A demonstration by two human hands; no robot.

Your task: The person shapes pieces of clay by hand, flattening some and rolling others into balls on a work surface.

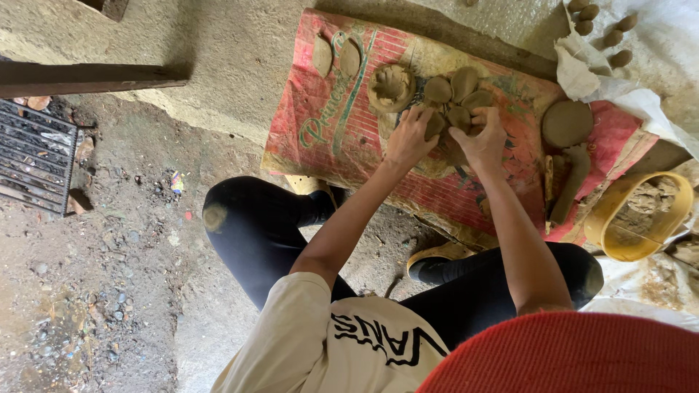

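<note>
Head view is showing both bare hands working close together on a cluster of flat, rounded brown clay petals [455, 98] lying on a red printed woven sack [328, 124]. Left hand [409, 138] is curling its fingers down onto the left edge of the cluster, fingertips pressing into the clay near a small petal. Right hand [480, 138] is resting just beside it, fingers bent and pinching a petal at the lower right of the cluster; how tightly is hard to tell. The cluster is lying directly under and just beyond the fingertips of both hands, with several petals fanning out on the far side of them.

Touching the cluster on its left, a round brown clay cup with a ruffled rim [391, 87] is sitting on the sack. Further left, two loose leaf-shaped clay pieces [335, 54] are lying side by side. To the right of the hands, a flat round clay disc [568, 122] is resting above a long clay-smeared tool [571, 182]. Beyond the sack's right edge, a yellow plastic tub holding lumps of clay [641, 215] is standing, and small clay balls [601, 25] are lying on a white plastic sheet [655, 58]. The person's black-trousered knees are framing the bare dirt floor [109, 255].
</note>
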